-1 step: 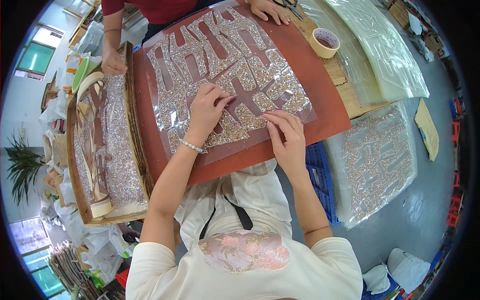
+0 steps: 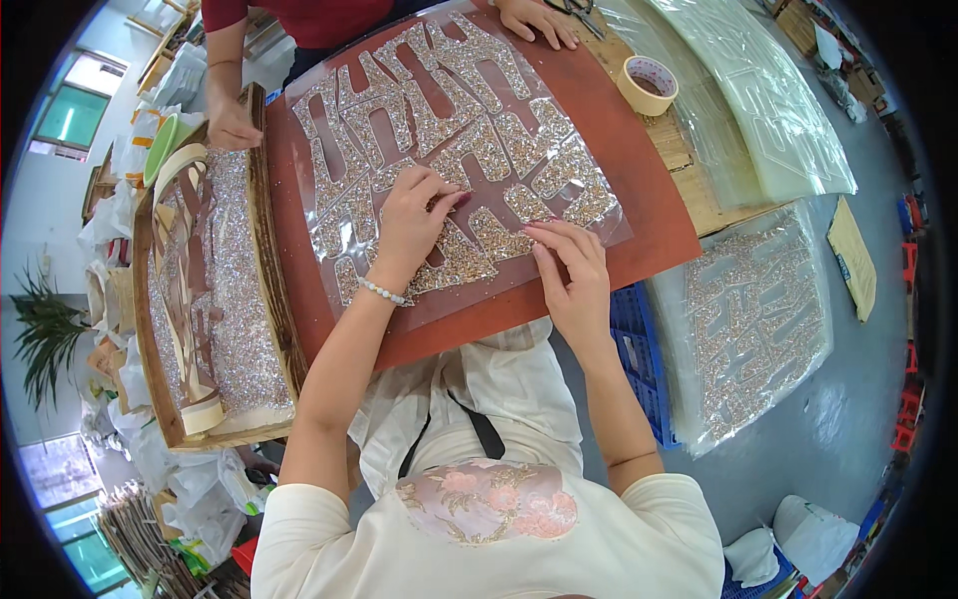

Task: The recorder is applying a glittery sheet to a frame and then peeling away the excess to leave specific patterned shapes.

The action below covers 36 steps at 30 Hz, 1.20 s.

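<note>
A clear plastic sheet [image 2: 461,311] lies on the reddish-brown board in front of me, covered with glittery rhinestone shapes [image 2: 486,262] that have long cut-out gaps. My left hand [image 2: 411,222], a beaded bracelet at its wrist, rests on the middle of the sheet. Its thumb and index finger are pinched together over a gap; whatever is between them is too small to make out. To its right, my right hand [image 2: 577,268] has bent fingertips on the rhinestones near the sheet's near right edge. Its thumb is drawn close below the index finger, and anything held there is hidden.
At left stands a wooden tray [image 2: 267,250] of loose glittery stones with strips in it. A co-worker's hands [image 2: 235,128] are at the far side. Right of the board [image 2: 654,225] are a tape roll [image 2: 647,85], scissors [image 2: 577,12], plastic sheets [image 2: 768,110] and a blue crate [image 2: 639,349].
The co-worker's hand by the tray has shifted slightly right, toward the tray's wooden edge. My own hands and the sheet look the same.
</note>
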Each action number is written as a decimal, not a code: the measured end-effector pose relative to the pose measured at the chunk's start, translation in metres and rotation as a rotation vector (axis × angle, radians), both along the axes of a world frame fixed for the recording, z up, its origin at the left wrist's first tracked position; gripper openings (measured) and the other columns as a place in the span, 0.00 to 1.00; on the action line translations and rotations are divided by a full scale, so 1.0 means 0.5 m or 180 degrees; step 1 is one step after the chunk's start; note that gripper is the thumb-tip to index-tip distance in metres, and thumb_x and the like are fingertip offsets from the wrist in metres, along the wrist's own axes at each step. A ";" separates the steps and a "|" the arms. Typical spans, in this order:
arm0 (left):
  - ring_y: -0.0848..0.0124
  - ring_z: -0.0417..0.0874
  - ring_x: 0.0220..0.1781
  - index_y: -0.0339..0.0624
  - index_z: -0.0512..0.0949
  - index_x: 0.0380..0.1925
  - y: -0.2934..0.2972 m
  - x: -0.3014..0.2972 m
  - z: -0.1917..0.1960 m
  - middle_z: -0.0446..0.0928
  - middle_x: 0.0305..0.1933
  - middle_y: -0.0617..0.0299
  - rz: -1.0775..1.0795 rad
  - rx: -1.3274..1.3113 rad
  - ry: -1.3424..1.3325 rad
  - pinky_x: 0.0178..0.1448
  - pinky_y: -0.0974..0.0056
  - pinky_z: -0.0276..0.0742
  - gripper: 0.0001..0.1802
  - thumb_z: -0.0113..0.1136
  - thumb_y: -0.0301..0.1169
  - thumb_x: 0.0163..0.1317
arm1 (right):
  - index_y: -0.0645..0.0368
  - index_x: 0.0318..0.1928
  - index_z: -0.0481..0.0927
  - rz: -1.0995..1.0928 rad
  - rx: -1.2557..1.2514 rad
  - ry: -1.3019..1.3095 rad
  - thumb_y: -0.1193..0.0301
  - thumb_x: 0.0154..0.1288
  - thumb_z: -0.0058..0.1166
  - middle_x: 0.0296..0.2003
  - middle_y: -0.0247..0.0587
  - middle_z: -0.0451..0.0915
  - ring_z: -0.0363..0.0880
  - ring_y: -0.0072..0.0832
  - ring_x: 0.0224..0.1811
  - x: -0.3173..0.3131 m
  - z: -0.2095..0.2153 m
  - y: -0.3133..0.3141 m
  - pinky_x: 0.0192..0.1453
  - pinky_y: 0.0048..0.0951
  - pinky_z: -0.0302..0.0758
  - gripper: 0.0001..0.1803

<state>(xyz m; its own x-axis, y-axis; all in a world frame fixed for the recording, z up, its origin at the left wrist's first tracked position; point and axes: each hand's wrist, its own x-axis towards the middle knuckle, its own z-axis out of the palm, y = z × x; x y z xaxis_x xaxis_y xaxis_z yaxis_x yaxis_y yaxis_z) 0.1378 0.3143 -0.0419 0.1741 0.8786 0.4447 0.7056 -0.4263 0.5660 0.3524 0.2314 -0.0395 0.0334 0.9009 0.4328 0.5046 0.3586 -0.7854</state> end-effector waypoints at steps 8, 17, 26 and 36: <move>0.64 0.77 0.39 0.42 0.85 0.32 0.064 0.094 0.002 0.76 0.33 0.61 -0.0381 0.0231 0.0122 0.44 0.62 0.73 0.07 0.68 0.28 0.52 | 0.58 0.45 0.82 -0.0048 -0.0013 0.0019 0.76 0.61 0.56 0.44 0.36 0.81 0.75 0.36 0.51 0.013 -0.004 0.011 0.57 0.35 0.67 0.11; 0.62 0.75 0.42 0.41 0.84 0.38 0.056 0.107 0.001 0.73 0.36 0.59 -0.0580 0.0254 0.0362 0.46 0.60 0.72 0.09 0.63 0.28 0.57 | 0.58 0.45 0.82 -0.0139 -0.0005 -0.0020 0.77 0.62 0.55 0.43 0.37 0.80 0.76 0.35 0.49 0.035 0.012 0.024 0.56 0.34 0.68 0.11; 0.62 0.77 0.43 0.41 0.83 0.41 0.038 0.104 0.007 0.73 0.42 0.56 -0.0270 -0.0227 -0.0193 0.47 0.63 0.74 0.10 0.62 0.26 0.58 | 0.63 0.47 0.80 -0.0347 0.0288 -0.1216 0.80 0.53 0.54 0.44 0.43 0.74 0.70 0.40 0.49 -0.028 -0.015 0.118 0.53 0.39 0.68 0.18; 0.59 0.76 0.46 0.39 0.81 0.43 -0.198 -0.110 0.146 0.73 0.45 0.54 0.1304 0.0245 0.0388 0.54 0.59 0.71 0.11 0.59 0.24 0.60 | 0.59 0.40 0.84 -0.0362 -0.0165 -0.3465 0.67 0.57 0.53 0.42 0.42 0.73 0.67 0.38 0.49 -0.145 0.030 0.123 0.56 0.40 0.62 0.14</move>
<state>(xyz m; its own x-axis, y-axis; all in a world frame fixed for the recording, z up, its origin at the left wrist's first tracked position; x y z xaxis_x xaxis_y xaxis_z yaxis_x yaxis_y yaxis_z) 0.0826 0.2154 0.0313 -0.1267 0.8511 0.5095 0.8850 -0.1350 0.4455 0.2799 0.2927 -0.0243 -0.2597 0.9347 0.2425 0.9654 0.2453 0.0884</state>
